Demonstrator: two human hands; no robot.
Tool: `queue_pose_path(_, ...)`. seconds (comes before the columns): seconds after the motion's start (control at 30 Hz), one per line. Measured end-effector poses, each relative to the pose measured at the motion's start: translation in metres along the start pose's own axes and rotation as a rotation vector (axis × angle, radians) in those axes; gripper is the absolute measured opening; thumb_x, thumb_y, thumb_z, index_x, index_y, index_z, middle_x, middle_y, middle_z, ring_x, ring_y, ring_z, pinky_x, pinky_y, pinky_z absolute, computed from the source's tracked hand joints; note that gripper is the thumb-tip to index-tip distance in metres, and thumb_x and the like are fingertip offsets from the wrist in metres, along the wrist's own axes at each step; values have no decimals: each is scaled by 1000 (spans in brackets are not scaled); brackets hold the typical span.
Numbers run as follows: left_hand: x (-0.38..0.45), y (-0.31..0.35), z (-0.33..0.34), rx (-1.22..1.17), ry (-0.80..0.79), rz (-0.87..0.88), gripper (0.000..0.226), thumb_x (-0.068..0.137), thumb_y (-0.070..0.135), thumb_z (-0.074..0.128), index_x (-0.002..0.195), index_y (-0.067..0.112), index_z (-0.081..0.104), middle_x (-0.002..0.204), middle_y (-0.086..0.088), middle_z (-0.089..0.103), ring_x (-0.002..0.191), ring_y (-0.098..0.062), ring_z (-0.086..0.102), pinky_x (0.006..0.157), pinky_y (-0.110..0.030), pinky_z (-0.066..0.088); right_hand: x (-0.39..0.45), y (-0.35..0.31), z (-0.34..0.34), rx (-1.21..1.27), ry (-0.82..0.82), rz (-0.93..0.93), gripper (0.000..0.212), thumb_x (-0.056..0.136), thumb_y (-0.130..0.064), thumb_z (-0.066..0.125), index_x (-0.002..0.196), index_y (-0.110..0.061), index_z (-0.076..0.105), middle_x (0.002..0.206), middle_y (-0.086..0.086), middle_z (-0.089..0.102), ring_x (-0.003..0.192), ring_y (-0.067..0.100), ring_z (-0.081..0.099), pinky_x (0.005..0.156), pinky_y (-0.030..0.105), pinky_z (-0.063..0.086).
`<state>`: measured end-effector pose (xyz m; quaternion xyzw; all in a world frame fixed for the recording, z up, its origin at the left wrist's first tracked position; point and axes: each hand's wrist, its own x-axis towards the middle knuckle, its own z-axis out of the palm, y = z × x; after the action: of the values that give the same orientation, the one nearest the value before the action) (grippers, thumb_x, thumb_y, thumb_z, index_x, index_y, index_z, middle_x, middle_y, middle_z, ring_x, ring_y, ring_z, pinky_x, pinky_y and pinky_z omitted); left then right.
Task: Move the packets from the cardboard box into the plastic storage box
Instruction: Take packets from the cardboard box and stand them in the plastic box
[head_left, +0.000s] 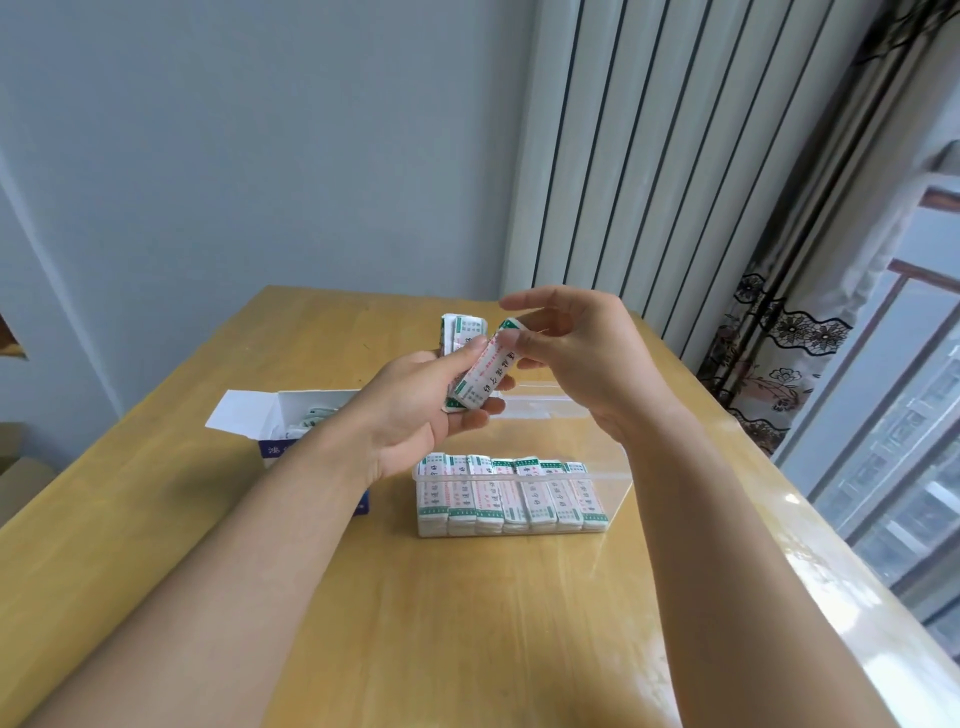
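My left hand (415, 410) holds a small stack of white-and-green packets (480, 382) above the table. My right hand (576, 353) pinches the top end of the front packet of that stack. Below them stands the clear plastic storage box (615, 483), with a row of several packets (511, 493) standing side by side along its near side. The white-and-blue cardboard box (270, 421) lies open to the left, partly hidden by my left forearm, with a few packets showing inside.
The wooden table (467, 623) has a glossy right edge beside a window. A white ribbed radiator and a patterned curtain stand behind the table at the right. A plain wall lies behind and to the left.
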<state>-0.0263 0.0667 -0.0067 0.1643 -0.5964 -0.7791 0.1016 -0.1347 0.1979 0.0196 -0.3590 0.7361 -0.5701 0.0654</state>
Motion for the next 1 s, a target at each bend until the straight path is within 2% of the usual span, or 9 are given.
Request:
queue_pose_path(0.1, -1, 0, 0, -40, -43, -19, 33, 103, 29, 53, 122, 5, 65, 103, -13, 77, 81, -18, 71, 66, -25, 57, 2, 3, 1, -106, 37, -35, 23, 84, -16, 83, 106, -18, 78, 94, -7, 78, 78, 1, 73, 71, 21, 58)
queue_pose_path(0.23, 1, 0, 1, -122, -2, 8, 27, 103, 24, 55, 120, 4, 63, 103, -15, 77, 84, -22, 73, 63, -26, 59, 4, 6, 2, -253, 103, -76, 28, 83, -25, 84, 110, -21, 80, 96, -11, 78, 81, -2, 70, 70, 16, 56)
queue_pose_path(0.37, 2, 0, 1, -154, -19, 5, 29, 104, 20, 53, 127, 5, 61, 109, -17, 76, 95, -28, 75, 66, -28, 61, 5, 7, 2, -220, 117, -71, 20, 81, -22, 86, 100, -20, 81, 87, -9, 78, 77, 1, 72, 80, 28, 62)
queue_pose_path(0.5, 3, -1, 1, -200, -18, 9, 30, 105, 16, 51, 131, 2, 57, 113, -20, 74, 103, -36, 73, 73, -34, 64, 6, 9, 0, -178, 126, -50, 15, 81, -19, 86, 94, -22, 80, 82, -8, 78, 74, 6, 73, 78, 36, 63)
queue_pose_path(0.63, 4, -2, 1, -190, 19, 31, 26, 103, 13, 54, 126, 2, 59, 111, -20, 75, 99, -36, 74, 74, -36, 64, 6, 7, 0, -167, 98, -21, 21, 83, -20, 84, 103, -16, 79, 83, -5, 78, 71, 11, 75, 72, 37, 64)
queue_pose_path(0.87, 5, -2, 3, -218, 69, 51, 25, 102, 11, 55, 126, 3, 59, 112, -20, 74, 95, -36, 75, 71, -40, 64, 4, 5, 0, -122, 107, 25, 13, 83, -21, 84, 94, -19, 77, 78, -3, 78, 69, 13, 75, 70, 36, 65)
queue_pose_path(1.0, 4, -2, 3, -220, 83, 70, 23, 102, 8, 55, 124, 4, 61, 110, -20, 75, 94, -35, 75, 67, -40, 64, 6, 6, 1, -125, 98, 28, 19, 84, -22, 84, 101, -16, 79, 79, -3, 78, 71, 15, 76, 72, 38, 65)
